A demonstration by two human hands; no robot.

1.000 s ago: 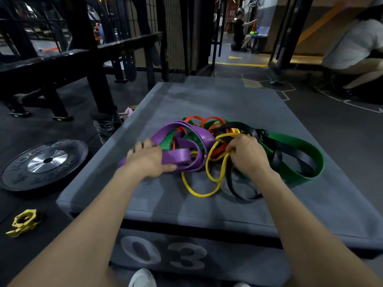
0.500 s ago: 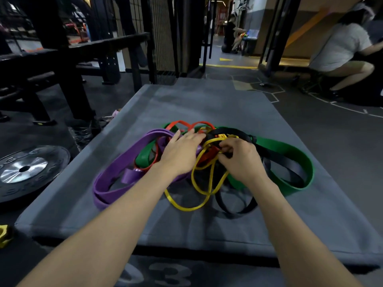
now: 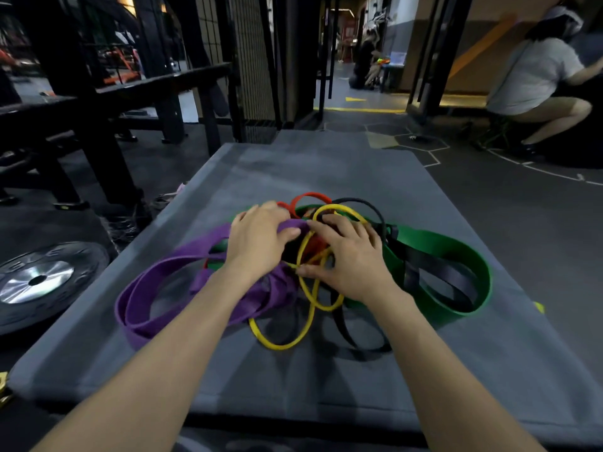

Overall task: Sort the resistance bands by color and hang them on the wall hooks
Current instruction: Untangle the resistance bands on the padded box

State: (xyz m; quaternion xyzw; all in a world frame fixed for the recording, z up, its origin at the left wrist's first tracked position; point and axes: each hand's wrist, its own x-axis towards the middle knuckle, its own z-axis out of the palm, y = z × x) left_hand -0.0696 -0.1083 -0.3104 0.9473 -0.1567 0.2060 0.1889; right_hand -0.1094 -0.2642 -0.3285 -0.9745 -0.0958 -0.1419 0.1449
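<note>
A tangle of resistance bands lies on a grey padded box point(image 3: 326, 164). A wide purple band point(image 3: 156, 275) loops out to the left, and a wide green band point(image 3: 470, 256) with a black band point(image 3: 447, 275) inside it lies to the right. A thin yellow band point(image 3: 280, 344) trails toward me, and a red band point(image 3: 310, 195) arcs at the far side. My left hand point(image 3: 257, 243) grips the purple band at the middle of the pile. My right hand point(image 3: 346, 256) rests spread on the tangle, its thumb touching the yellow band.
A metal-centred weight plate point(image 3: 39, 282) lies on the floor to the left, beside a black bench frame point(image 3: 98, 151). A person point(image 3: 535, 73) crouches at the far right. Dark rack posts stand behind the box. No wall hooks are in view.
My left hand let go of the purple band near the box's left side, moved right onto the pile's centre and took hold there. My right hand's fingers spread over the tangle.
</note>
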